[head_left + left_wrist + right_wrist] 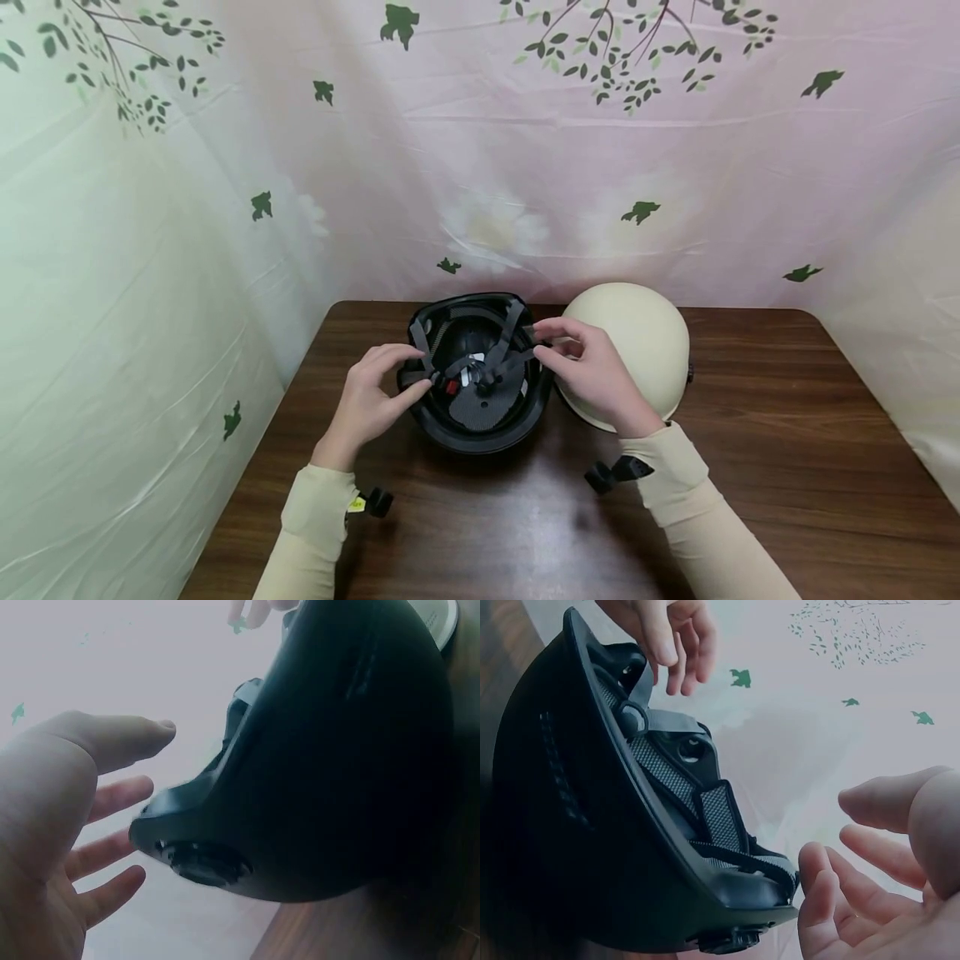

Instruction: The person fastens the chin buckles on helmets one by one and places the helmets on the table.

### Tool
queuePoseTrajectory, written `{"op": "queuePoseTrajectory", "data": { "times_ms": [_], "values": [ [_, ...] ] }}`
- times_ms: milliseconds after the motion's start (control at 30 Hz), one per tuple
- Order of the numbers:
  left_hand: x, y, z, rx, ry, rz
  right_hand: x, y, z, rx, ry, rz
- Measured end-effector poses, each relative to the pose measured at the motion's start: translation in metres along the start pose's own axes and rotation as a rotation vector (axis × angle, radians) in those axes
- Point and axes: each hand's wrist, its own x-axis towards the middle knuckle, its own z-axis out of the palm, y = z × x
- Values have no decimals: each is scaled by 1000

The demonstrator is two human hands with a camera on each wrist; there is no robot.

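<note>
A black helmet lies upside down on the table, its padded inside and grey chin straps facing up. At its left rim is my left hand, thumb and fingers spread apart; in the left wrist view the fingertips come close to the rim, and contact is hard to tell. My right hand hovers by the right rim with loosely bent fingers. In the right wrist view, a gap shows between its thumb and fingers, with nothing held. A red piece shows among the straps.
A cream helmet, dome up, stands right of the black one, partly behind my right hand. The brown wooden table ends at a printed cloth backdrop. A small black camera sits at my left wrist.
</note>
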Motion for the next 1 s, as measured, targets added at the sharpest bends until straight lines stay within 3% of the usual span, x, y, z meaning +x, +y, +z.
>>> {"op": "queuePoseTrajectory", "data": {
  "times_ms": [467, 1000],
  "values": [
    [-15, -14, -2, -2, 18, -85, -6, 16, -7, -49, 12, 75],
    [-17, -20, -2, -53, 2, -163, -10, 25, -5, -42, -64, 32]
  ]
}}
